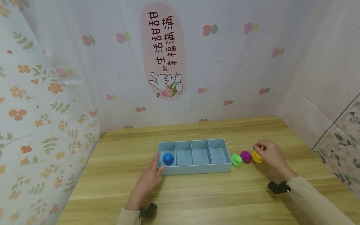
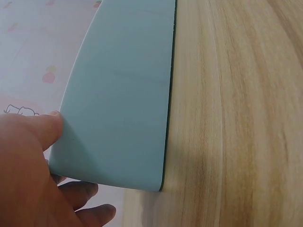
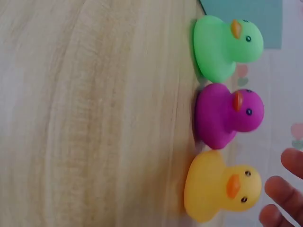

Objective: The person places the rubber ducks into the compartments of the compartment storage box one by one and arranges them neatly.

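My left hand point(image 1: 148, 175) holds the left end of a long blue-grey divided box point(image 1: 197, 169), thumb at the front rim and the other fingers round the end wall. In the leftmost compartment sits a blue rubber duck point(image 1: 168, 158). Beyond the box's right end, a green rubber duck point(image 1: 237, 160), a purple duck point(image 1: 246, 157) and a yellow duck point(image 3: 206, 189) stand in a row on the table. My right hand point(image 1: 270, 153) is over the yellow duck, its fingertips point(image 3: 279, 191) close beside the duck's head with a small gap between.
The wood-grain table point(image 1: 197, 200) runs back to a printed cloth point(image 1: 225, 68) hanging behind it. Floral fabric point(image 1: 42, 125) hangs along the left side, and more cloth stands at the right. Each wrist carries a black strap-on piece point(image 1: 278, 187).
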Demonstrator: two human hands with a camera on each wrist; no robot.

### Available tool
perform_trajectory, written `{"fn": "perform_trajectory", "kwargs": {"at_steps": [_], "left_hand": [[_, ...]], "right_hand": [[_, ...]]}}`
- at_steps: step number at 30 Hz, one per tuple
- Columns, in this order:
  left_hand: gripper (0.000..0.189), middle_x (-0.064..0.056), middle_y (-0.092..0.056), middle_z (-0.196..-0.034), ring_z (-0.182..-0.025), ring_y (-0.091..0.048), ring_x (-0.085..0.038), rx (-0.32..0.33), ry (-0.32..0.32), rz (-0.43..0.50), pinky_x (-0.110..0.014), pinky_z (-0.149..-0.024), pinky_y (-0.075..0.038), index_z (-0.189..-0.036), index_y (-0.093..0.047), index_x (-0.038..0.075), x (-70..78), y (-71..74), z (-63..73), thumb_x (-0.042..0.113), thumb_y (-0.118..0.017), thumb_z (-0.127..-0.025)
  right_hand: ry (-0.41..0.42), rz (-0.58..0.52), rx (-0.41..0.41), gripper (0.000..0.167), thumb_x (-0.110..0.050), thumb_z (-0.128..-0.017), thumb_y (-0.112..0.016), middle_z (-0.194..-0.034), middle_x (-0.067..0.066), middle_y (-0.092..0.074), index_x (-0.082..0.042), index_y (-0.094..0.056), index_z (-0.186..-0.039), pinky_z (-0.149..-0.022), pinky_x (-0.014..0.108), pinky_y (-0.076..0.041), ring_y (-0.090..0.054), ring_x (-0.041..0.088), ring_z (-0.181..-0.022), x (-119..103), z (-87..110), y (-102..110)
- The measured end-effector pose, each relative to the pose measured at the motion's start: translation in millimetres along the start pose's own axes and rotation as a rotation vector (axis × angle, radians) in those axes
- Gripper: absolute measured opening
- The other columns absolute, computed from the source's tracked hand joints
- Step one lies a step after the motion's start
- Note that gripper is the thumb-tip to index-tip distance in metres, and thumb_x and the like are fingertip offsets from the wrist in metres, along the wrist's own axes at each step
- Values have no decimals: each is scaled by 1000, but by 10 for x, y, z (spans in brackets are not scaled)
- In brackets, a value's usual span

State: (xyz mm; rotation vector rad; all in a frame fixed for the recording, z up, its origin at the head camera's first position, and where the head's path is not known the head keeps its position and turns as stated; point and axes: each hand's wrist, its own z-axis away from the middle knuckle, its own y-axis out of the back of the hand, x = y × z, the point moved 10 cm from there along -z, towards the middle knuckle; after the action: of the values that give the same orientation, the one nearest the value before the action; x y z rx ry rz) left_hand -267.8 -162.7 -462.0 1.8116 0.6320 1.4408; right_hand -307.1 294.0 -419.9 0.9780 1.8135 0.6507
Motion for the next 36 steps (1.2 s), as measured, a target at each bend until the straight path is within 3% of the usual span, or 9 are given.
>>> {"fn": "perform_trajectory", "kwargs": {"at_steps": [7, 12, 14, 18, 21, 24, 36], "left_hand": [[63, -25, -28, -152, -137, -33, -42, 9, 1, 4, -55, -112, -29, -151, -18, -2, -9, 3, 19, 26, -46, -102], [63, -24, -28, -153, -138, -32, -43, 8, 5, 5, -55, -112, -28, -151, -18, -1, -21, -6, 32, 29, -44, -102], [63, -24, -28, -153, -138, -32, -43, 8, 3, 8, -55, -112, -28, -151, -18, 0, -23, -6, 37, 30, -44, -102], [64, -24, -29, -153, -138, -33, -43, 10, 4, 12, -55, -112, -28, -151, -18, 0, -30, -5, 39, 31, -43, -102], [64, -24, -28, -153, -138, -32, -43, 10, 5, 14, -55, -112, -27, -151, -18, 0, -30, 1, 41, 32, -43, -102], [64, -24, -28, -153, -138, -32, -43, 9, 9, 18, -56, -112, -27, -151, -17, 1, -29, 10, 42, 33, -42, -102], [64, -23, -25, -155, -139, -31, -41, 1, -5, 14, -54, -113, -27, -151, -16, 0, 2, 10, 4, 29, -44, -102]], "right_hand": [[-96, -59, -112, 22, -24, -90, -68, -97, 14, -65, -4, -72, -100, -60, 20, -43, -52, 9, -77, 186, 87, -74], [-138, -133, -198, 37, -26, -88, -70, -112, 22, -62, -1, -66, -115, -69, 22, -46, -60, 33, -94, 282, 172, -156], [-141, -153, -220, 42, -26, -88, -70, -116, 24, -60, 0, -63, -119, -72, 20, -47, -59, 36, -99, 330, 192, -190], [-120, -156, -244, 52, -23, -85, -73, -116, 26, -60, 2, -57, -128, -71, 16, -46, -59, 16, -93, 414, 218, -239], [-88, -187, -254, 56, -19, -83, -75, -117, 26, -59, 4, -54, -130, -72, 14, -45, -51, -3, -90, 431, 237, -270], [-59, -236, -255, 55, -15, -81, -76, -119, 28, -59, 5, -54, -127, -75, 11, -44, -45, -13, -92, 418, 260, -294], [-128, -193, -221, 44, -12, -83, -74, -116, 28, -60, 5, -60, -121, -72, 7, -44, -41, -19, -87, 503, 339, -324]]}}
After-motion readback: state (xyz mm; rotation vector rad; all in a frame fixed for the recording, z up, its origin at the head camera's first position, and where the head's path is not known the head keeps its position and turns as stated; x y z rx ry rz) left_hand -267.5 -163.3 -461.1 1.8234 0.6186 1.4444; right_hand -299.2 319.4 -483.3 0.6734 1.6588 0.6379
